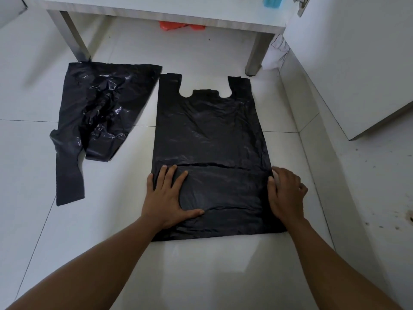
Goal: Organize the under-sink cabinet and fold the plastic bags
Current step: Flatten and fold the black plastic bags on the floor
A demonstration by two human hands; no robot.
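Note:
A black plastic bag (210, 135) lies flat on the white tiled floor, handles pointing away from me, with its near end folded up over itself. My left hand (167, 195) presses flat on the left part of that fold, fingers spread. My right hand (286, 193) rests on the bag's right edge with its fingers slightly bent over it. A second black bag (98, 113) lies crumpled on the floor to the left, one handle trailing toward me.
A white bench or low shelf (156, 12) on grey legs (253, 54) stands beyond the bags. Orange plastic (178, 25) shows underneath it. A white cabinet door (357, 63) stands open at the right. A blue item (273, 1) sits on the shelf top.

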